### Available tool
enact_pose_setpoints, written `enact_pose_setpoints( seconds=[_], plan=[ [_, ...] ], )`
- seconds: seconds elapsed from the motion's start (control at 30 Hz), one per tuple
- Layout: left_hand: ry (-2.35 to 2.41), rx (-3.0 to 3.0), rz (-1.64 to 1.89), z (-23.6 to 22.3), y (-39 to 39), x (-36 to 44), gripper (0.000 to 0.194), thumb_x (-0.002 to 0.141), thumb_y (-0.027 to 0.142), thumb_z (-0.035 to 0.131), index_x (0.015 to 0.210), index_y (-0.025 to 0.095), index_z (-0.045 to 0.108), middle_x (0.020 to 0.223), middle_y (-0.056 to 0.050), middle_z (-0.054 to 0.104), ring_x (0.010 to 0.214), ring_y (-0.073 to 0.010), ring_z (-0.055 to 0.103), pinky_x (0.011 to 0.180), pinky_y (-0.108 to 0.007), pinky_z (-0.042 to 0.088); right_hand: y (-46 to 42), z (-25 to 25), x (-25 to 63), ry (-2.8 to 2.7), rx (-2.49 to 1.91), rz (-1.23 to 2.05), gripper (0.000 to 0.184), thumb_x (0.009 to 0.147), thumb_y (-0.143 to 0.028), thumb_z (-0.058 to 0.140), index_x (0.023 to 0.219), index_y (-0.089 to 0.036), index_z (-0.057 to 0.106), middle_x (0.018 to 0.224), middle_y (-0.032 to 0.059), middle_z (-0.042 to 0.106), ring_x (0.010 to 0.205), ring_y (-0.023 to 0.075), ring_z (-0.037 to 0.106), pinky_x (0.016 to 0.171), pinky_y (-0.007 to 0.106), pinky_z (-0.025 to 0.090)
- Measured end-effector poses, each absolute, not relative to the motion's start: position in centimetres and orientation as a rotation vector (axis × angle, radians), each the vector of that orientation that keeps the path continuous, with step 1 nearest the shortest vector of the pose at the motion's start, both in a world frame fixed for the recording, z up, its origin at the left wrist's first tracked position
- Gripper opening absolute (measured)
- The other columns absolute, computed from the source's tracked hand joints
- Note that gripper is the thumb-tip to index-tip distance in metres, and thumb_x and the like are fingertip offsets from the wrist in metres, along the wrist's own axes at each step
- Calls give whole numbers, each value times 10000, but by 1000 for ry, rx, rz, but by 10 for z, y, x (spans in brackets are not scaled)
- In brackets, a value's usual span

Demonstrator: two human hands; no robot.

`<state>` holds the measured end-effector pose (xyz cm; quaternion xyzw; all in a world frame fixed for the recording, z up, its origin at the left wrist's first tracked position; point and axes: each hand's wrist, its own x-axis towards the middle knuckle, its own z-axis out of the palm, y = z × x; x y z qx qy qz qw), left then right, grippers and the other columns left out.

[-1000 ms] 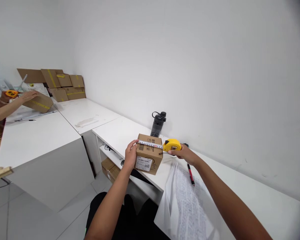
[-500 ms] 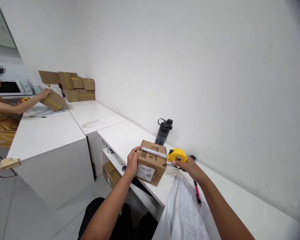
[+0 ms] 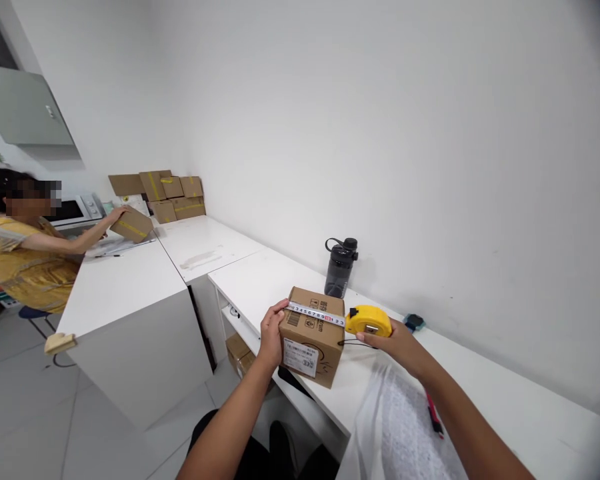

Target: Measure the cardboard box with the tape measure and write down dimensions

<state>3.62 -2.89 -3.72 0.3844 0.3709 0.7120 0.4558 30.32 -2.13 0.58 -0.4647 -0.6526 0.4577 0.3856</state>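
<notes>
A small brown cardboard box (image 3: 314, 339) with a white printed label sits near the front edge of the white counter (image 3: 265, 272). My left hand (image 3: 272, 337) grips its left side, fingertips at the end of a tape blade (image 3: 316, 315). That blade lies across the box's top to the right edge, its numbers facing up. At the right, my right hand (image 3: 399, 341) is closed round a yellow tape measure (image 3: 371, 321), its case close against the box. A dark cord loops below the case. The fingers' far sides are hidden.
Behind the box stands a dark water bottle (image 3: 340, 268). White wrapping (image 3: 400, 427) and a red-and-black pen-like tool (image 3: 435, 417) lie by my right forearm. At the left, a co-worker (image 3: 27, 250) holds a box (image 3: 133, 225) on another table, near stacked boxes (image 3: 189, 207).
The camera view has swung left and up, so everything sits farther right and lower. Both hands keep their hold, and the blade still lies across the box.
</notes>
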Motion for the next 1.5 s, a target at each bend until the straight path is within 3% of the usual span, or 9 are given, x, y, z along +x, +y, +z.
enact_pose_setpoints(
  seconds=[1.03, 1.33, 1.5],
  plan=[
    [938, 990, 1767, -37, -24, 36, 356, 806, 371, 581, 1098, 184, 660, 1099, -58, 685, 983, -206, 629, 843, -301, 466, -20, -6, 303, -1534, -1066, 1300, 473, 666, -422, 784, 1073, -209, 672, 1042, 62, 713, 963, 265, 650, 828, 368, 529],
    [956, 1019, 1794, -36, -22, 36, 366, 783, 386, 593, 1074, 179, 673, 1143, -69, 671, 1054, -218, 607, 908, -321, 441, -19, -7, 302, -1497, -1047, 1276, 462, 640, -403, 797, 1028, -178, 683, 951, 50, 717, 846, 216, 647, 755, 333, 515],
    [966, 994, 1786, -31, -26, 38, 363, 757, 378, 599, 1035, 161, 688, 1091, -72, 688, 996, -220, 622, 864, -321, 463, -21, 0, 302, -1531, -1095, 1224, 433, 648, -404, 794, 1001, -182, 678, 930, 41, 709, 815, 199, 631, 732, 321, 495]
  ],
)
